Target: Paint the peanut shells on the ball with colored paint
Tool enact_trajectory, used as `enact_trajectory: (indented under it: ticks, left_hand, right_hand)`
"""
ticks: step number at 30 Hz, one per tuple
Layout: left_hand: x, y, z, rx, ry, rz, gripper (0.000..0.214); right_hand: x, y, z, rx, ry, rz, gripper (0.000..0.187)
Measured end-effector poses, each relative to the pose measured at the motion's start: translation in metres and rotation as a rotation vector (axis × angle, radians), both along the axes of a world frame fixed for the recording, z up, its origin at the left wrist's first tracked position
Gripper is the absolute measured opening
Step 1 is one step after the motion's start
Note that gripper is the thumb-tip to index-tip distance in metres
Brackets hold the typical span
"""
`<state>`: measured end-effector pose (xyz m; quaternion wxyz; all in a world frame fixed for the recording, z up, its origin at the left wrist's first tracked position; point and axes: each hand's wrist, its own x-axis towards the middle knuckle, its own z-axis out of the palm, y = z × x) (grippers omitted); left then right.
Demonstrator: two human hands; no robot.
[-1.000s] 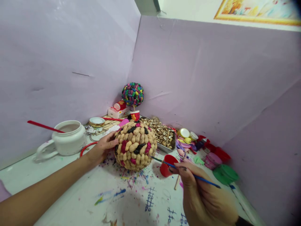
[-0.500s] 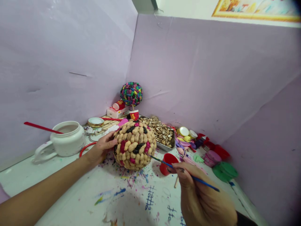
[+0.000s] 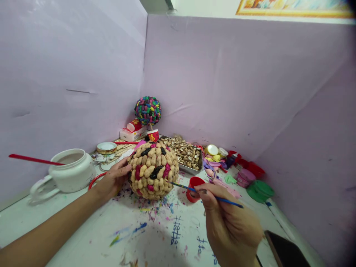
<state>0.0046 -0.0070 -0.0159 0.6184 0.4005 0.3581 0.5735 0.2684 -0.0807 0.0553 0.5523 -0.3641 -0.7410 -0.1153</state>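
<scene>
Peanut ball (image 3: pixel 152 170): rests on the white table (image 3: pixel 147 237), ahead of us and between our two hands; roughly round, so we read no long axis in it. Most of its nuts are plain tan, with magenta and black ones scattered among them.
Left hand (image 3: pixel 116 176): nearer of the two, touching the ball's left flank. We have the thumb on the near face, the grip spread wide and holding from that side; the other fingers are partly hidden, so we cannot tell how far round they reach.
Right hand (image 3: pixel 228 218): apart from the ball, to its right and closer to us. We hold the brush in a narrow pinch, thumb against fingers, much like a pen.
Paintbrush (image 3: pixel 183 186): its long axis slants from the handle end, low on the right, up and leftward to the ball.
Brush tip (image 3: pixel 168 181): at the ball's lower right face, below and just right of a magenta nut. It looks to meet the surface, though we cannot be sure of contact.
Red cup (image 3: pixel 191 198): just right of the ball, behind the brush, partly covered by our right fingers.
Metal tray (image 3: pixel 191 170): behind the ball to the right, heaped with shells (image 3: pixel 185 152).
</scene>
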Motion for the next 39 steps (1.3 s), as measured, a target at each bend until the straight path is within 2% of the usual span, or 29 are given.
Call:
enact_trajectory:
  ticks: [7,19,30,39]
  left_hand:
    - [0.0026,-0.0026,0.0050,-0.026,0.010,0.036,0.055]
    - [0.0028,-0.0028,0.0044,-0.040,-0.018,0.022,0.054]
    - [0.0036,-0.0018,0.0050,-0.022,0.033,0.047,0.053]
    - [0.0041,-0.0019,0.0069,-0.039,-0.033,0.024,0.052]
  right_hand:
    - [-0.0009,0.0019,0.0011,0.027,0.038,0.010,0.013]
    - [-0.0053,0.0006,-0.0012,0.029,0.045,0.059,0.012]
    - [-0.0053,0.0000,0.0039,0.032,0.015,0.024,0.015]
    - [0.0011,0.0035,-0.0004,0.031,0.031,0.004,0.011]
